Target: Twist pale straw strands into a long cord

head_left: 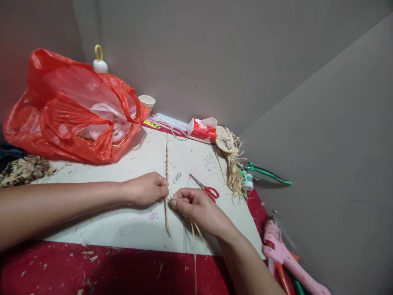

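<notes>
Extending beyond left grip (147,189): braid (167,162).

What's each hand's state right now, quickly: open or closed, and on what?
Left hand: closed, pinching the braid.
Right hand: closed, pinching straw strands beside it.

My bare left forearm (67,205) enters at the left edge, below mid-height, and runs almost level to the centre. There my left hand (150,189) is curled in, back of the hand upward, fingers bent and pinched together. My bare right forearm (245,258) slants up from the bottom edge, right of centre; my right hand (192,207) pinches thumb against fingers, just beside the left.
</notes>
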The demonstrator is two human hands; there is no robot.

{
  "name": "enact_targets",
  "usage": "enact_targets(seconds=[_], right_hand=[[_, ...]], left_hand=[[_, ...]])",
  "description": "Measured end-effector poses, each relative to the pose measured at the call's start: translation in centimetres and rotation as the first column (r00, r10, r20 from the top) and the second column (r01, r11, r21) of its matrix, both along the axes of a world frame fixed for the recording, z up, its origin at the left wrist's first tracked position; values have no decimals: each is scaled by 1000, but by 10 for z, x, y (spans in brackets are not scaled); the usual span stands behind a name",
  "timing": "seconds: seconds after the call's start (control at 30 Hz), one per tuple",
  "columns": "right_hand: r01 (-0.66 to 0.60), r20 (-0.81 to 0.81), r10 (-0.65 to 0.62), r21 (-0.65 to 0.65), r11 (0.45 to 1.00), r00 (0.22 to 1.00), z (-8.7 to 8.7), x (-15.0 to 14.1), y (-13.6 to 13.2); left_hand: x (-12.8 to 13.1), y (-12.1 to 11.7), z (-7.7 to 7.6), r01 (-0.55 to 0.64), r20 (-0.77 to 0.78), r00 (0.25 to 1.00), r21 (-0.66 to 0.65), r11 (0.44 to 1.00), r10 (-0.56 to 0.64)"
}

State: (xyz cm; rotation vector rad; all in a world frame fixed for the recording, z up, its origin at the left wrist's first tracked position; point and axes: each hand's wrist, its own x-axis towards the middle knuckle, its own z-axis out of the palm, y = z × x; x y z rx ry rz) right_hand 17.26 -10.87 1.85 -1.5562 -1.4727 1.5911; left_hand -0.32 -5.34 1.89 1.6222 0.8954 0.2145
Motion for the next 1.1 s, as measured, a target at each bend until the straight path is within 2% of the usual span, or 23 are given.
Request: enact_targets(seconds=[0.2,0.4,0.47,0.57,0.7,0.77,0.8,0.87,0.93,0.97,1.0,1.07,1.1], right_hand=[[77,-42,-76,31,997,996,4,-13,-6],[178,60,-189,159,971,980,-4,-33,-18],[128,205,-196,306,943,959,-7,-35,-21],[-51,466,-230,515,855,854,-10,-35,-24],[-259,658,-243,568,782,713,-11,-38,-29],[-327,698,-211,553,766,684,-9,-40,-32],[-357,700,-167,537,764,694,-7,-42,-35],[-418,666,-10,480,771,746,0,-42,-41],[-460,568,179,402,792,804,9,-39,-45],[-437,497,218,382,814,840,14,-36,-45],[-355,419,178,394,848,890,19,-32,-44],[-40,247,-84,457,889,966,26,-23,-37],[137,157,-232,460,877,960,27,-18,-32]], left_hand=[[2,-2,1,1,5,1000,18,1000,-1],[3,-4,-4,-55,98,993,-38,998,59],[3,-6,-1,-83,109,990,-68,994,90],[3,-9,4,-109,107,987,-80,991,117],[5,-12,3,-122,98,986,-99,988,131],[5,-13,1,-136,110,982,-132,982,150],[5,-13,0,-144,118,980,-149,978,162],[3,-14,0,-158,132,975,-168,973,181],[1,-14,2,-166,147,970,-173,971,192],[0,-13,3,-164,159,968,-177,970,192],[-2,-13,4,-158,175,966,-186,970,191],[-5,-12,6,-134,213,960,-215,967,180],[-5,-11,6,-121,226,958,-230,966,174]])
